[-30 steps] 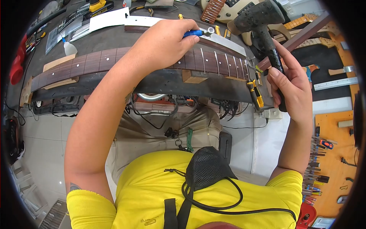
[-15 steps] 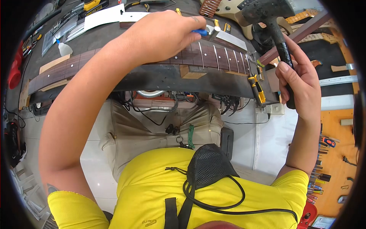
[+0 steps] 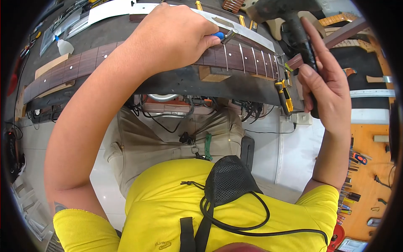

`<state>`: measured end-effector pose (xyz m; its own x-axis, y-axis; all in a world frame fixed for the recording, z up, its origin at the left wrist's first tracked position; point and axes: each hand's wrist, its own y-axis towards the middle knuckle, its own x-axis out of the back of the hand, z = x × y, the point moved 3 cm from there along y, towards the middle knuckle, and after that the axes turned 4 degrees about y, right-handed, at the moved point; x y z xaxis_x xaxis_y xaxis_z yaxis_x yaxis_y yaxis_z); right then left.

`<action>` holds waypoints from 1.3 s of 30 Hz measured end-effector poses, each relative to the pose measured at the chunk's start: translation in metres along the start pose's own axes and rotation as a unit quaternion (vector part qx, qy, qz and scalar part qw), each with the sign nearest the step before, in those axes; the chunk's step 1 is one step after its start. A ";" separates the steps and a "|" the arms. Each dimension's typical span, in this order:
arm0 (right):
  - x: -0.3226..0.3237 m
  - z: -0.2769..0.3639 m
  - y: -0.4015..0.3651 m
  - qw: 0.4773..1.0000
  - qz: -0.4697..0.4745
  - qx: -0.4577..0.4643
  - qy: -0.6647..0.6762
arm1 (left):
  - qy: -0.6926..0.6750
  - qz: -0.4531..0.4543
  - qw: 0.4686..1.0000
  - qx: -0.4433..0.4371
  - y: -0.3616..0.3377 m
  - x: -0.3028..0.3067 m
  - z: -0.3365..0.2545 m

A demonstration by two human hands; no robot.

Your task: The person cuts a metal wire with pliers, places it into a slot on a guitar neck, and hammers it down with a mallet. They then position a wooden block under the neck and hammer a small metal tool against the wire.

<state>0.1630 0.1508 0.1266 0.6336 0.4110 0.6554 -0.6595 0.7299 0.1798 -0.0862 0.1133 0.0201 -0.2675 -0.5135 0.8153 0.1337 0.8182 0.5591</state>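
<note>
My left hand (image 3: 178, 35) is closed round a blue-handled tool (image 3: 220, 35) whose metal end points right, just above the fretboard. The long dark fretboard (image 3: 86, 59) curves across the bench, with white dots and several metal frets toward its right end. Beneath it sits a wooden block (image 3: 213, 74). My right hand (image 3: 325, 80) grips the black handle of a hammer (image 3: 289, 19), its dark head raised at the upper right, beyond the fretboard's right end. Part of the fretboard is hidden behind my left hand and forearm.
Yellow-black cutters (image 3: 284, 97) hang at the bench's right front edge. A small white bottle (image 3: 65, 46) stands at the left. Behind the fretboard lies a long metal strip (image 3: 252, 35). Guitar necks (image 3: 350, 43) are at the right, and tools hang on an orange board (image 3: 371, 157).
The hammer and my right hand have shifted slightly left and up in view. The blue-handled tool's metal end is tilted differently. The bench and fretboard appear slightly shifted as the view moved.
</note>
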 end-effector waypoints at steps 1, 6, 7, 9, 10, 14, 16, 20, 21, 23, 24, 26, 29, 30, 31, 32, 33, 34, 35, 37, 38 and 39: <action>-0.004 -0.002 0.001 0.999 0.008 -0.023 -0.025 | 0.001 0.073 0.997 0.008 0.004 0.003 0.000; -0.008 -0.007 0.006 0.995 0.060 -0.017 -0.074 | -0.045 0.113 0.992 0.025 0.004 0.009 -0.001; -0.009 -0.005 0.008 0.999 0.022 0.028 -0.039 | -0.056 0.124 0.990 0.026 0.004 0.008 0.000; -0.007 -0.006 0.010 0.997 -0.001 0.082 -0.012 | -0.068 0.137 0.988 0.029 0.003 0.003 0.002; -0.012 -0.009 0.009 0.997 0.000 0.081 -0.011 | -0.065 0.131 0.989 0.024 0.003 0.000 0.002; -0.021 -0.013 0.006 0.992 0.051 -0.016 -0.117 | -0.088 0.165 0.982 0.016 0.006 0.007 0.000; -0.013 -0.002 0.009 0.998 0.027 0.011 -0.051 | -0.092 0.156 0.983 0.013 0.006 0.007 0.001; -0.008 0.002 0.007 0.990 -0.090 0.107 -0.016 | -0.104 0.107 0.989 -0.007 0.004 -0.002 0.000; -0.009 -0.005 0.007 0.995 -0.050 0.088 -0.010 | -0.102 0.106 0.989 -0.007 0.005 -0.001 0.001; -0.019 -0.011 0.005 0.999 0.025 0.017 -0.027 | -0.100 0.196 0.975 0.012 0.009 0.010 -0.001; -0.023 -0.015 0.003 0.994 0.076 -0.024 -0.069 | -0.096 0.196 0.976 0.011 0.007 0.001 0.001; -0.022 -0.025 0.003 0.997 0.041 0.028 -0.056 | -0.026 0.047 0.998 -0.017 0.003 -0.014 0.003; -0.023 -0.011 0.000 1.000 -0.012 -0.014 0.018 | -0.015 0.067 0.997 -0.023 0.000 -0.007 -0.004; -0.026 -0.010 0.003 0.997 -0.072 0.003 0.010 | -0.011 0.056 0.997 -0.050 0.000 -0.012 0.000; -0.011 -0.032 0.005 0.997 -0.055 -0.029 0.041 | -0.021 0.028 0.998 -0.060 -0.001 -0.016 0.004; -0.007 -0.037 0.008 0.997 -0.036 -0.028 0.068 | -0.037 0.060 0.996 -0.046 0.000 -0.009 0.003; -0.004 -0.050 0.011 0.995 -0.042 -0.032 0.088 | -0.033 0.062 0.996 -0.050 0.001 -0.007 0.004; -0.004 -0.063 0.016 0.990 -0.050 -0.034 0.129 | -0.050 0.070 0.995 -0.054 0.002 -0.003 0.005; -0.007 -0.074 0.019 0.986 -0.060 -0.027 0.154 | -0.037 0.098 0.993 -0.052 0.000 0.002 0.003; -0.009 -0.094 0.028 0.981 -0.068 -0.018 0.181 | -0.023 0.126 0.991 -0.048 0.002 0.006 0.005; -0.009 -0.106 0.032 0.979 -0.073 -0.025 0.189 | -0.027 0.130 0.989 -0.062 0.003 0.006 0.005; -0.009 -0.114 0.034 0.977 -0.079 -0.034 0.197 | -0.033 0.135 0.987 -0.077 0.004 0.005 0.004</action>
<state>0.1815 0.2342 0.0431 0.8404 0.4588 0.2885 -0.5212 0.8301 0.1981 -0.0910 0.1152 0.0255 -0.2637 -0.2605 0.9288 0.3497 0.8715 0.3438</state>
